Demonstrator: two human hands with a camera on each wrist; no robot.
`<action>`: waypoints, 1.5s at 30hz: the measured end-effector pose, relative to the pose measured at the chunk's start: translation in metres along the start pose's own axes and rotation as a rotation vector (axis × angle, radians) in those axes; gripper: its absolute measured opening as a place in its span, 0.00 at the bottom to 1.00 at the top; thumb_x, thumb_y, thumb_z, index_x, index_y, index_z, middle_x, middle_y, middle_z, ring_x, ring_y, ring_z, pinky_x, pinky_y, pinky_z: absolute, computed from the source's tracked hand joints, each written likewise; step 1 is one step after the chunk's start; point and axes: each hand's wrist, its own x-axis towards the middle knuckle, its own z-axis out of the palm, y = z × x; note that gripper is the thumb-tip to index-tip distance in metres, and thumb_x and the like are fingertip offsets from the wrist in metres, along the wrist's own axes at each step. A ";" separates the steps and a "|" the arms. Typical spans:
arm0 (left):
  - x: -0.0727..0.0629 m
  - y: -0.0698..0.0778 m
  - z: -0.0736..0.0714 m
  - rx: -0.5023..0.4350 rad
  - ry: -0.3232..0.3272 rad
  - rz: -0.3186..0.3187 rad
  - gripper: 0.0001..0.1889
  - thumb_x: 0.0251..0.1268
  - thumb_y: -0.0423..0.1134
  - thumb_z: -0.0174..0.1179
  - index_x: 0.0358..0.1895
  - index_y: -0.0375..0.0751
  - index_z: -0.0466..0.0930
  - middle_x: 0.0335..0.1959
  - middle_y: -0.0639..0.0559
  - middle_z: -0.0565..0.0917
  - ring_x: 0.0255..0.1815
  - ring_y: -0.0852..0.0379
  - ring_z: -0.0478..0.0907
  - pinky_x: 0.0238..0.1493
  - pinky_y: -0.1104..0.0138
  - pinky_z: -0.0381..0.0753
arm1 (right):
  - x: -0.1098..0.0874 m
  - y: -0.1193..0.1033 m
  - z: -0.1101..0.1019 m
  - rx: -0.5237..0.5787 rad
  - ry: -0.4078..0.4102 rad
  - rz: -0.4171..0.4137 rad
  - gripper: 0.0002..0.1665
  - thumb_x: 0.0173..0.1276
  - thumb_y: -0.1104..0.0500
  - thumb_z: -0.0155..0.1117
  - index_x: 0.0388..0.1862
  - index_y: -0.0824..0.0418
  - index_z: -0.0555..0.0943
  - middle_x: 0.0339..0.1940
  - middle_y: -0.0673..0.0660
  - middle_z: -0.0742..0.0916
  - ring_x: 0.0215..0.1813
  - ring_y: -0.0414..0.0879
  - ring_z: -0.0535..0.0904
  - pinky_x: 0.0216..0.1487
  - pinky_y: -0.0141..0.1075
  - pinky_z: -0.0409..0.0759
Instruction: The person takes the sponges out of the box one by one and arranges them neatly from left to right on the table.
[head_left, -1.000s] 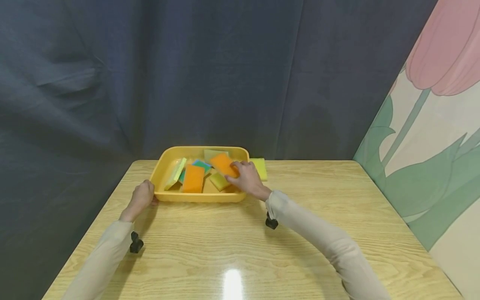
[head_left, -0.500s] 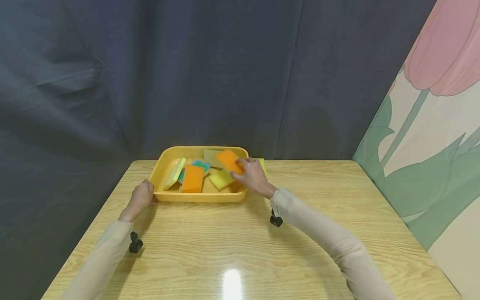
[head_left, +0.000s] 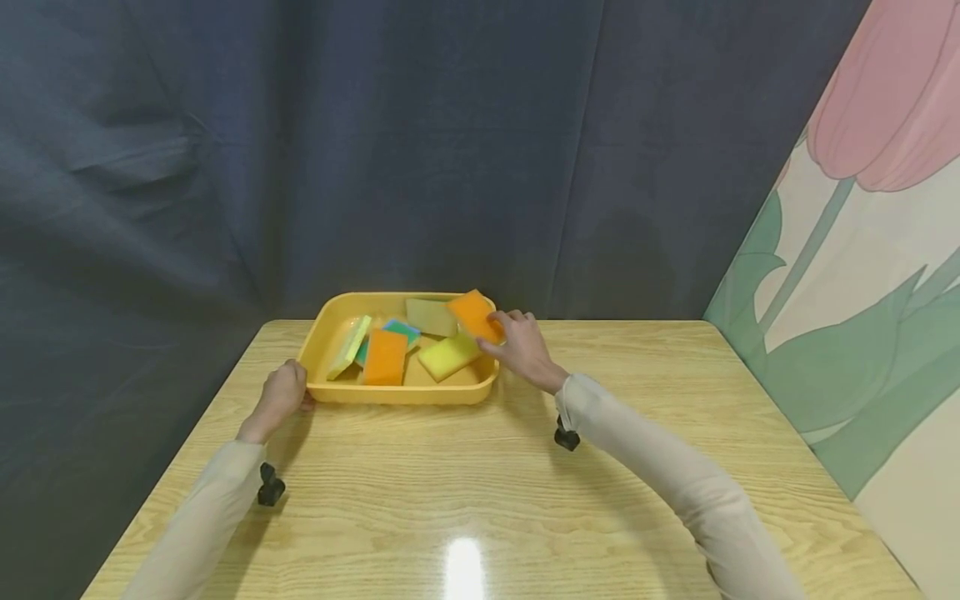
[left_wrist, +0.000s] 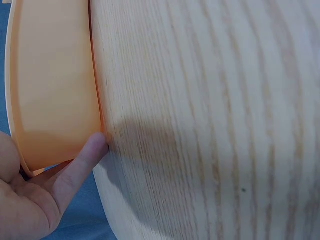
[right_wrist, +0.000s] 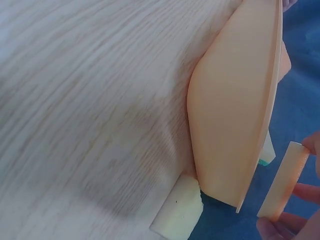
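My right hand [head_left: 525, 350] pinches an orange sponge [head_left: 474, 315] above the right side of a yellow plastic bin [head_left: 397, 394]. From the right wrist view, that sponge [right_wrist: 282, 182] shows edge-on between thumb and fingers, beyond the bin's rim. The left hand [head_left: 281, 396] grips the bin's front left corner; in the left wrist view, a digit [left_wrist: 85, 162] lies along the lower part of the bin wall. Inside the bin are another orange sponge [head_left: 386, 358], a bright yellow one [head_left: 448, 357], a dull yellow one [head_left: 432, 317], a pale yellow one [head_left: 350, 348] leaning left, and blue-green pieces [head_left: 403, 330].
A pale sponge [right_wrist: 177, 207] lies on the wooden table beside the bin, hidden behind the right hand in the head view. A dark curtain [head_left: 450, 150] hangs behind the table [head_left: 420, 483]. A wall with painted tulips [head_left: 885, 250] borders the right side.
My right hand has carried the orange sponge rightward and up, from over the bin's middle to its right rim, uncovering the bright yellow sponge. The left hand stays on the corner.
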 end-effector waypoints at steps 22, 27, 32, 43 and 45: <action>0.002 0.000 -0.001 0.009 0.009 0.016 0.20 0.79 0.32 0.26 0.42 0.18 0.66 0.30 0.25 0.78 0.23 0.41 0.84 0.22 0.61 0.87 | -0.001 0.024 -0.005 -0.020 0.049 0.044 0.32 0.68 0.45 0.66 0.61 0.66 0.77 0.55 0.69 0.81 0.50 0.60 0.73 0.51 0.47 0.72; 0.002 -0.001 -0.001 0.007 0.002 0.012 0.20 0.79 0.33 0.26 0.41 0.18 0.66 0.29 0.25 0.78 0.22 0.41 0.84 0.23 0.61 0.87 | -0.004 0.031 -0.007 -0.034 0.057 0.053 0.32 0.67 0.46 0.67 0.60 0.68 0.78 0.54 0.70 0.82 0.51 0.62 0.74 0.52 0.49 0.73; 0.001 -0.001 0.000 0.013 0.001 0.017 0.20 0.79 0.32 0.26 0.41 0.18 0.66 0.29 0.25 0.78 0.22 0.41 0.84 0.23 0.60 0.87 | -0.007 0.036 -0.010 -0.055 0.047 0.094 0.32 0.67 0.46 0.67 0.61 0.67 0.77 0.53 0.71 0.81 0.50 0.63 0.73 0.51 0.50 0.73; 0.003 0.000 0.000 0.046 0.008 0.004 0.20 0.78 0.33 0.26 0.40 0.19 0.67 0.29 0.26 0.79 0.22 0.42 0.84 0.22 0.62 0.86 | -0.011 0.051 -0.012 -0.068 0.012 0.143 0.34 0.69 0.45 0.64 0.65 0.65 0.74 0.52 0.73 0.78 0.51 0.64 0.72 0.49 0.51 0.74; 0.002 0.000 0.000 0.047 0.004 0.000 0.21 0.78 0.33 0.25 0.40 0.19 0.67 0.30 0.26 0.79 0.22 0.42 0.84 0.22 0.62 0.86 | -0.012 0.052 -0.012 -0.065 0.005 0.151 0.34 0.69 0.45 0.65 0.66 0.65 0.74 0.52 0.72 0.78 0.51 0.64 0.72 0.49 0.51 0.74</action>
